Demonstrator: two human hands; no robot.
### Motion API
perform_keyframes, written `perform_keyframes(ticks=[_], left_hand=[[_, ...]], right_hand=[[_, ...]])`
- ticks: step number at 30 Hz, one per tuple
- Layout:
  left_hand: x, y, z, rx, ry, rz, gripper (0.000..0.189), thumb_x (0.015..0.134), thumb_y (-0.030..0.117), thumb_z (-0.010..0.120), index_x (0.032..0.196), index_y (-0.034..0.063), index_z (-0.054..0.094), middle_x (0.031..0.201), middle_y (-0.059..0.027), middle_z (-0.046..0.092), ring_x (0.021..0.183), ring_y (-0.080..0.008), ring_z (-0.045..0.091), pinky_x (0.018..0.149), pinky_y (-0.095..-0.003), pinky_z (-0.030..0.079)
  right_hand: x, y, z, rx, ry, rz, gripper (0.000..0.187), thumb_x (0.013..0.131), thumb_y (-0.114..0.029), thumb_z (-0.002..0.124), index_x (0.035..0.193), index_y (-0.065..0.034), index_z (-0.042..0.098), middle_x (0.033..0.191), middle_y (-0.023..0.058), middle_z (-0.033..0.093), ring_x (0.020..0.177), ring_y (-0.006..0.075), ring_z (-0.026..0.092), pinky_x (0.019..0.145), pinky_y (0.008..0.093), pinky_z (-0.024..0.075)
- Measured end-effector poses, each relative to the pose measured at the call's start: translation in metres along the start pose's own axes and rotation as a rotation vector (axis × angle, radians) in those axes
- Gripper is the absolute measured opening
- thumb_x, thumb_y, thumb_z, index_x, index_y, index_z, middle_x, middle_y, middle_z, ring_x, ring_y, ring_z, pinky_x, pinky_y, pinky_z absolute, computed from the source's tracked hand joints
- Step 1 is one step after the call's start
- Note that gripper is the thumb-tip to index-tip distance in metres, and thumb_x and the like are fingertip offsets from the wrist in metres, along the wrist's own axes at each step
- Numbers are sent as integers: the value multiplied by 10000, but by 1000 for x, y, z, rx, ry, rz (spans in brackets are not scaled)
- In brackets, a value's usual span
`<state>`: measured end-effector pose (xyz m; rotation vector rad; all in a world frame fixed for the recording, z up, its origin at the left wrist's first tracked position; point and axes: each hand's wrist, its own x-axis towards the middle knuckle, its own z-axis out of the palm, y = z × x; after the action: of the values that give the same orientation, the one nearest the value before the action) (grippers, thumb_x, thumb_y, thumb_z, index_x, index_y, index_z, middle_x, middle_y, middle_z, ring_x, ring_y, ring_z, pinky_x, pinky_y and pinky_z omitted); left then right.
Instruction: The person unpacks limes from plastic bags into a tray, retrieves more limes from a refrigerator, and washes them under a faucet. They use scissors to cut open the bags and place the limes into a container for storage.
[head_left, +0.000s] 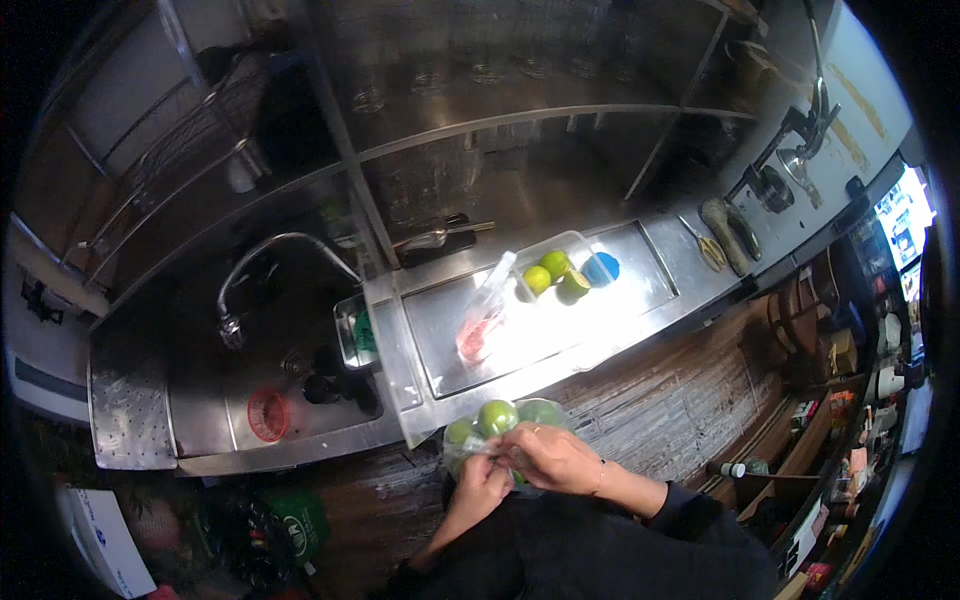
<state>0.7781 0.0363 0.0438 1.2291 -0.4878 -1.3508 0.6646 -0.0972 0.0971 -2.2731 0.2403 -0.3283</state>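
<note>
My left hand and my right hand meet close to my body, both pinching the gathered part of a clear plastic bag. Several green citrus fruits show in and around the bag, one bright green fruit just above my fingers. Beyond the bag, on the steel counter, a clear plastic container holds green citrus fruits, one of which looks cut. A blue round thing lies at its right side. To its left is a clear bag with something pink inside.
Yellow-handled scissors lie on the counter's right part near a long stone-like pestle. At left are a sink with a curved faucet, a red plastic basket and a steel tray. A metal shelf runs above the counter.
</note>
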Motion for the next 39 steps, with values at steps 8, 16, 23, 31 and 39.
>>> perform_keyframes(ticks=[8, 16, 23, 31, 39], left_hand=[[26, -7, 16, -222, 162, 53, 96, 914, 1, 414, 887, 68, 477, 609, -5, 480, 445, -42, 378, 358, -198, 253], [40, -6, 30, -282, 292, 63, 92, 880, -7, 411, 902, 75, 448, 572, -23, 453, 427, -58, 351, 354, -207, 247], [42, 2, 27, -278, 367, 70, 135, 876, -12, 388, 960, 89, 414, 585, -28, 445, 430, -65, 345, 352, -204, 249], [37, 6, 34, -300, 331, 56, 201, 858, -35, 373, 1024, 80, 372, 614, -43, 452, 451, -71, 354, 367, -206, 269], [30, 1, 36, -313, 303, 97, 256, 835, -51, 361, 1040, 101, 342, 625, -46, 446, 457, -73, 352, 375, -206, 256]], right_hand=[[10, 72, -31, 219, -1, -103, 414, 865, -294, 648, 1182, -54, 534, 1107, 179, 559, 1023, 346, 547, 870, 442, 438], [7, 165, -48, -328, 229, 321, 373, 758, -69, 658, 1129, -91, 624, 1261, 230, 433, 1005, 357, 527, 863, 442, 464], [-9, 184, -56, -281, 313, 380, 438, 728, 47, 604, 1147, -79, 633, 1210, 221, 474, 825, 311, 583, 762, 397, 516], [-18, 201, -86, -288, 332, 449, 395, 761, 48, 595, 1120, -102, 663, 1189, 205, 489, 794, 295, 591, 749, 381, 513], [26, 163, -78, -451, 442, 175, 410, 705, -18, 679, 1106, -72, 610, 1332, 228, 403, 1259, 418, 369, 1034, 502, 334]])
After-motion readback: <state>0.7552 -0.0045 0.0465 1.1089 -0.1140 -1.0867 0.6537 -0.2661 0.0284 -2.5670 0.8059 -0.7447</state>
